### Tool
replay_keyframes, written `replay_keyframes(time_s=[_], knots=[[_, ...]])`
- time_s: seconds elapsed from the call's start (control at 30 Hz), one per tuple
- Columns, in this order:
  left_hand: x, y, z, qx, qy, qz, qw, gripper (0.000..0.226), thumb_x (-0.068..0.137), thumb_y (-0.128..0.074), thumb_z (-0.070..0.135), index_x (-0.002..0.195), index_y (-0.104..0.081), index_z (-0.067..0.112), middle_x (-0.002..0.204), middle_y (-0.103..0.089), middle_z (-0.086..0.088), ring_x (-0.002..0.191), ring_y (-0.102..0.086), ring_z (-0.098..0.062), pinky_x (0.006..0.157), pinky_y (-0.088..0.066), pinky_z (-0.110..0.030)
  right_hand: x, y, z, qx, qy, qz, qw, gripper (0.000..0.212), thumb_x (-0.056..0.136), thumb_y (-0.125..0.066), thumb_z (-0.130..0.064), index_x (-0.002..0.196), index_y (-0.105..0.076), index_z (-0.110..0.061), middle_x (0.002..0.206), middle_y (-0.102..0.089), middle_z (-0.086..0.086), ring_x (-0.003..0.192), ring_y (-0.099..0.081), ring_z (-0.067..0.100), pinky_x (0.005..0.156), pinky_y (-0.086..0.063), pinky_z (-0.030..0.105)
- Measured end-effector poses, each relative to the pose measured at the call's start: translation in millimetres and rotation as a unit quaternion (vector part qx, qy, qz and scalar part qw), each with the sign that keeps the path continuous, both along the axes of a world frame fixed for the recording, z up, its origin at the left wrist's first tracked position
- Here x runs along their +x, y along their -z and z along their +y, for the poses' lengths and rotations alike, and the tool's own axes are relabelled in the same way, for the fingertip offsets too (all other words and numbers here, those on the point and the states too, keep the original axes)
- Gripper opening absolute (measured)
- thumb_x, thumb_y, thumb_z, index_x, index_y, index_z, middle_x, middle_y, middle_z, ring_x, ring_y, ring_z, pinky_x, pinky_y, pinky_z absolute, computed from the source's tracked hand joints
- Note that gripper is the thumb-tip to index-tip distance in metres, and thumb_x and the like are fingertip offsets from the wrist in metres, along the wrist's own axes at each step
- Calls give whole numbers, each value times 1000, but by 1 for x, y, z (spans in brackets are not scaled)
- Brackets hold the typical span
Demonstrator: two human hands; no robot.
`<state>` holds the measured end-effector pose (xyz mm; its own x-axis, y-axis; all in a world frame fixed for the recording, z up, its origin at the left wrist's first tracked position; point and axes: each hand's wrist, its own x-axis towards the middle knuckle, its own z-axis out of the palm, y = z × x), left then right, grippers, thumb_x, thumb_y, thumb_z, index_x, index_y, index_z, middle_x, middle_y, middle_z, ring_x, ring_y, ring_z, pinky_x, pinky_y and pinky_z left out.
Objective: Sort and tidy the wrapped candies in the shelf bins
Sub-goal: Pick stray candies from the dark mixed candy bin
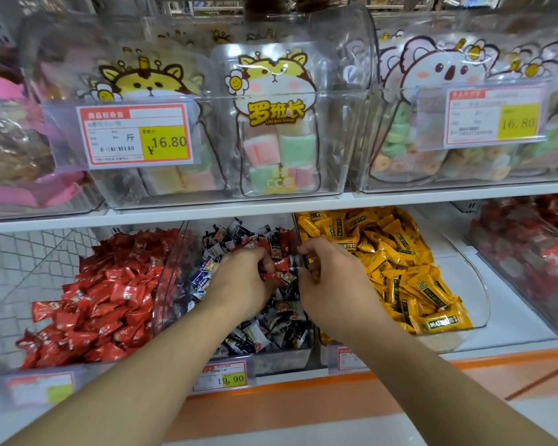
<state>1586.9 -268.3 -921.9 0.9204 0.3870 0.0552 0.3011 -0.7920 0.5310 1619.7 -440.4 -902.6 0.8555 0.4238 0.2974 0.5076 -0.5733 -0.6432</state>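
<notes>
Three clear bins sit side by side on the lower shelf. The left bin (161,284) holds red wrapped candies (103,294). The middle bin (284,358) holds dark blue wrapped candies (268,329) with a few red ones (282,264) mixed in on top. The right bin (477,291) holds yellow wrapped candies (409,272). My left hand (242,281) is in the middle bin, fingers curled round red candies. My right hand (332,281) is at the divider between the middle and right bins, fingers curled round a yellow candy (314,274).
The upper shelf (271,209) carries clear bins of pastel marshmallow packs (277,123) and ring gummies (432,149), with price tags. A further bin of red candies (529,262) stands at the far right. A price tag (221,376) hangs on the orange shelf edge.
</notes>
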Motion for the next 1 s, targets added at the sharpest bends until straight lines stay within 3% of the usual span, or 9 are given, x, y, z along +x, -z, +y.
replay_keyframes(time_s=[0.1, 0.23, 0.3, 0.43, 0.8, 0.87, 0.93, 1.0], knots=[[-7, -4, -2, -29, 9, -31, 999, 24, 82, -81, 37, 84, -58, 40, 91, -63, 16, 93, -60, -21, 84, -52, -39, 0, 1, 0, -2, -1, -3, 1000, 33, 99, -60, -19, 132, -58, -21, 122, -58, -4, 99, -56, 12, 74, -47, 24], [-22, -20, -10, -91, -1, -115, 989, 22, 87, -81, 21, 90, -63, 32, 86, -64, 15, 78, -61, -1, 65, -45, -11, 0, 0, 0, -19, 0, -18, 1000, 35, 98, -61, -19, 133, -59, -19, 126, -59, -3, 108, -57, 15, 83, -47, 25], [-37, -29, -11, -120, -4, -144, 982, 25, 88, -79, 16, 93, -64, 35, 88, -66, 15, 81, -61, 3, 67, -48, -9, -1, -2, 1, -37, 0, -39, 999, 37, 97, -62, -19, 134, -60, -17, 129, -59, 0, 120, -53, 18, 97, -48, 29], [-76, -50, -1, -128, -1, -176, 976, 24, 89, -77, 19, 93, -65, 39, 87, -69, 20, 85, -64, 3, 70, -50, -9, -8, -4, 5, -64, 0, -60, 996, 37, 94, -63, -19, 131, -60, -16, 127, -57, 0, 126, -45, 21, 108, -43, 38], [-114, -67, 60, -121, -105, -220, 962, 16, 90, -78, 23, 96, -68, 35, 85, -70, 16, 83, -63, 7, 66, -44, -2, -27, -6, 26, -98, 24, -86, 991, 26, 90, -66, -15, 116, -64, -17, 110, -60, 0, 113, -48, 24, 98, -45, 43], [-119, -68, 72, -79, -118, -221, 965, 11, 92, -75, 27, 99, -69, 32, 83, -69, 16, 71, -63, 8, 59, -43, -3, -28, -7, 32, -104, 23, -97, 990, 31, 89, -67, -13, 120, -64, -15, 114, -61, 1, 117, -47, 23, 102, -43, 40], [-125, -66, 85, -36, -133, -211, 968, 13, 93, -73, 28, 106, -69, 31, 91, -71, 14, 53, -60, -2, 50, -43, -10, -29, -6, 39, -110, 5, -105, 988, 34, 89, -67, -11, 123, -64, -13, 117, -63, 3, 119, -48, 23, 104, -44, 39], [-129, -58, 96, -6, -142, -180, 973, 26, 93, -71, 30, 119, -68, 29, 113, -71, 9, 69, -61, -3, 68, -48, -16, -27, -5, 47, -128, -17, -108, 986, 36, 90, -66, -11, 126, -64, -13, 119, -65, 3, 120, -52, 24, 104, -47, 41]])
